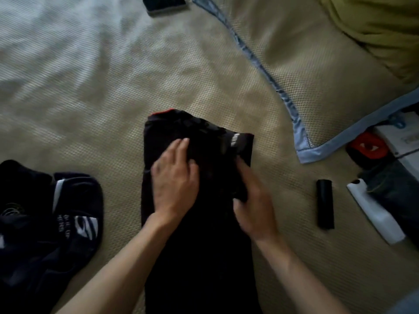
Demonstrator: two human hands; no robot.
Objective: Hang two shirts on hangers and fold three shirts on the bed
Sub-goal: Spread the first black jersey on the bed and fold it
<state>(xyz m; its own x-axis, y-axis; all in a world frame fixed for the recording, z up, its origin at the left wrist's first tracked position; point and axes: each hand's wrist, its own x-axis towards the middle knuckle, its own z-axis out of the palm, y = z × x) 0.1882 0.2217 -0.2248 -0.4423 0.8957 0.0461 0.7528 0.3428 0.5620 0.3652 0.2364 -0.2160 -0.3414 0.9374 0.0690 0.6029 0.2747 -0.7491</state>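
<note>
Nearest the camera, two bare forearms reach forward over a black shirt that lies on the bed as a long narrow strip, its sides already turned in, running from the lower edge of the view up to the middle. The left hand lies flat on the strip with straight fingers pressing the cloth down and holding nothing. The right hand sits at the strip's right edge; it is blurred, its fingers seem to dig into a fold there, but whether they pinch the cloth or only push it I cannot tell. The shirt looks soft, light and limp, so it will sag and lose its shape if lifted by one point; the better hold is probably both corners of the near end or of the far end, carried over together while the middle is pinned flat. A white print shows near the far right corner and a bit of red peeks out at the far edge. To the left lies a crumpled dark shirt with white lettering, not yet folded. To the right, well apart, lie a small black cylinder and a white object. Farther off are a pillow with blue trim, a yellow-green blanket and a dark phone.
</note>
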